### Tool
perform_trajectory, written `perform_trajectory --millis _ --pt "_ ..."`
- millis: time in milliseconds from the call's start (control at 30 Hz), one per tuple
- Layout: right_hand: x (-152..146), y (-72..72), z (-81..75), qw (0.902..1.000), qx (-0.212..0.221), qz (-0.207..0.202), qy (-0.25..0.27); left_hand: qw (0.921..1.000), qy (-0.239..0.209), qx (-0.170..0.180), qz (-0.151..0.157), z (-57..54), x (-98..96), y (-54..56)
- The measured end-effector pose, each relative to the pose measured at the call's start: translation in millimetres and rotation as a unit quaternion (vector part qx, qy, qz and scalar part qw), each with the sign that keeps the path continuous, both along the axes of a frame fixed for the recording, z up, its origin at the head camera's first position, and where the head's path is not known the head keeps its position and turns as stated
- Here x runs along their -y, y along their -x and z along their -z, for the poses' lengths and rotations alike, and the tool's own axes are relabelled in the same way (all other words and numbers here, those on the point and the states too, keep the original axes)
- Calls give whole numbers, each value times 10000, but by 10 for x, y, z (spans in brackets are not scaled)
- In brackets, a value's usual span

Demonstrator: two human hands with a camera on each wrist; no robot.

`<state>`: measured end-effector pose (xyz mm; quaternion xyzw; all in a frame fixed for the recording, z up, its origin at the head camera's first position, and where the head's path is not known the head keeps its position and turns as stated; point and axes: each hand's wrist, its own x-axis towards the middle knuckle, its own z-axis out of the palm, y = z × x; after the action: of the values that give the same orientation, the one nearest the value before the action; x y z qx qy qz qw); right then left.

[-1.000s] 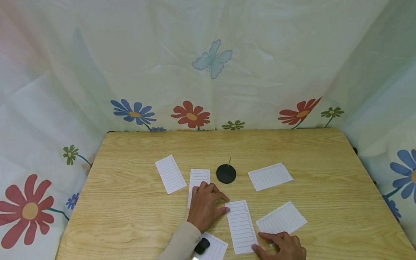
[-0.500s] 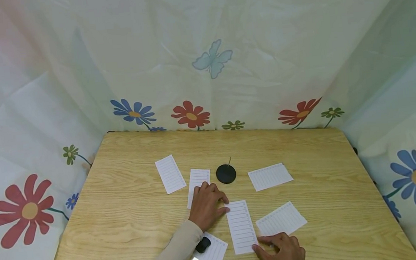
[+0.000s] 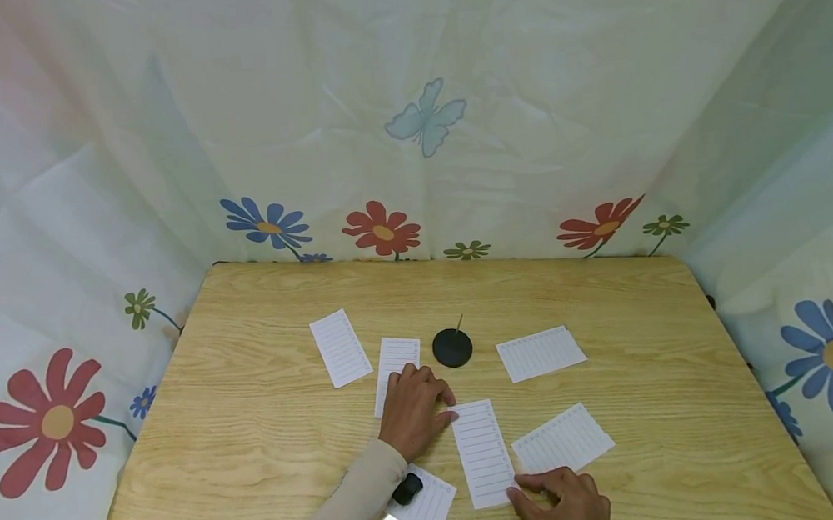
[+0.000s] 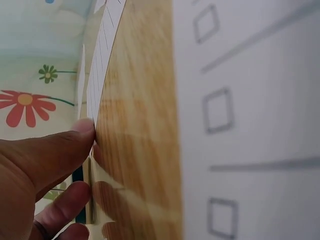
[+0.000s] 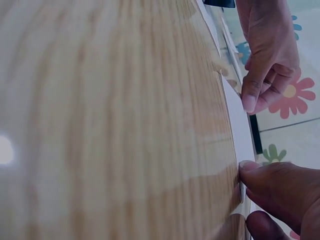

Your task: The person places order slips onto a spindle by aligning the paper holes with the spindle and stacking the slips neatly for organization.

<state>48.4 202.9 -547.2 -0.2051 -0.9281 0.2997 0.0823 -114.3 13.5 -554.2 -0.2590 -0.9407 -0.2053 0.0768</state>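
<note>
A white checklist card, printed with ruled lines and small checkboxes, lies between my two hands near the middle of the table. At its upper left corner, my left hand pinches the edge with thumb and finger. The lower right corner is pinched by my right hand. Both thumbs meet the card's edge in the wrist views, where the left thumb and the right thumb show close up. Another lined card is partly hidden behind my left hand, and one more lies under my left forearm.
Beyond the hands stands a black round base with a thin upright pin. More lined cards lie at the far left, far right and beside my right hand. A flowered curtain surrounds the wooden table.
The pinched card has turned very slightly, its top edge shifting left. My right index finger has drawn down closer to the thumb. My left hand has shifted only slightly.
</note>
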Motion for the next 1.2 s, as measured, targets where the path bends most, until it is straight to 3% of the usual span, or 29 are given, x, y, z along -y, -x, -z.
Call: perform_trajectory --millis 1200 --pt "60 11 58 9960 -793 418 -56 9974 -449 522 209 -93 0 7"
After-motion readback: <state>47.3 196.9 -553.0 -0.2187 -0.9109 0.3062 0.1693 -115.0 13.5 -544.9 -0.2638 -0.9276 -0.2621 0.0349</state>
